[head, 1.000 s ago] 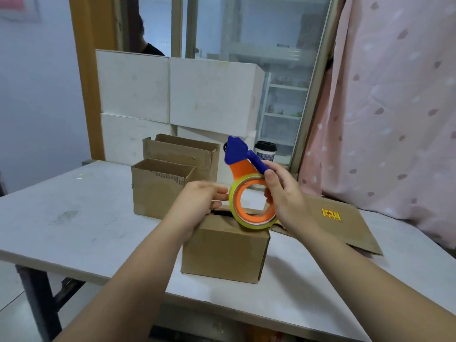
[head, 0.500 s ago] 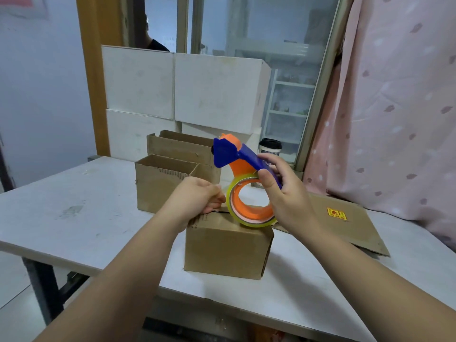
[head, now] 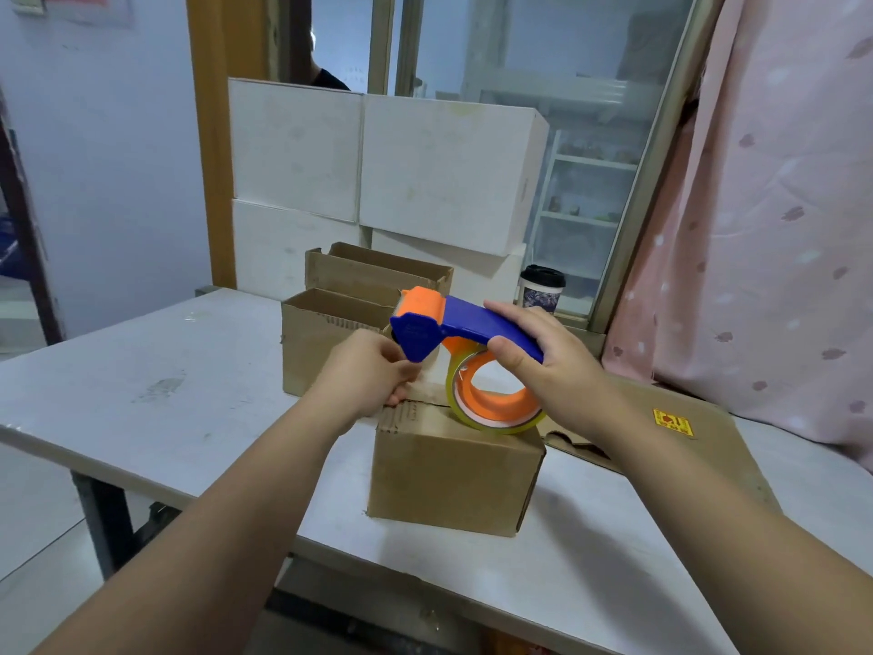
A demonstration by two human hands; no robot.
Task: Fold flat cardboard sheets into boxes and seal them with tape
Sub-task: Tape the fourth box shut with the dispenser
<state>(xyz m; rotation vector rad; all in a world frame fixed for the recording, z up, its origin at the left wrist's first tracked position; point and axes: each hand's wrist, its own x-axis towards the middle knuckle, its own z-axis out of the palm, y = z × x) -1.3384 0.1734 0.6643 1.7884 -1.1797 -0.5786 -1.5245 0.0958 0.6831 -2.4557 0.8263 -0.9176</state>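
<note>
The right hand (head: 552, 366) grips the blue handle of the tape gun (head: 467, 323), with the fingers over the top and the thumb on the near side. Just under that hand, the yellow tape roll (head: 491, 420) touches the top of a closed brown box (head: 453, 475). The box stands on the white table (head: 141, 371), right below both hands. The left hand (head: 363, 375) is at the blue front end of the tape gun, fingers curled by the box's top edge. I cannot tell if it pinches any tape. Behind the left hand stand two open boxes (head: 326, 338). To the right of the right hand lies a flat cardboard sheet (head: 699, 456). A cup (head: 541, 290) stands past the right hand.
</note>
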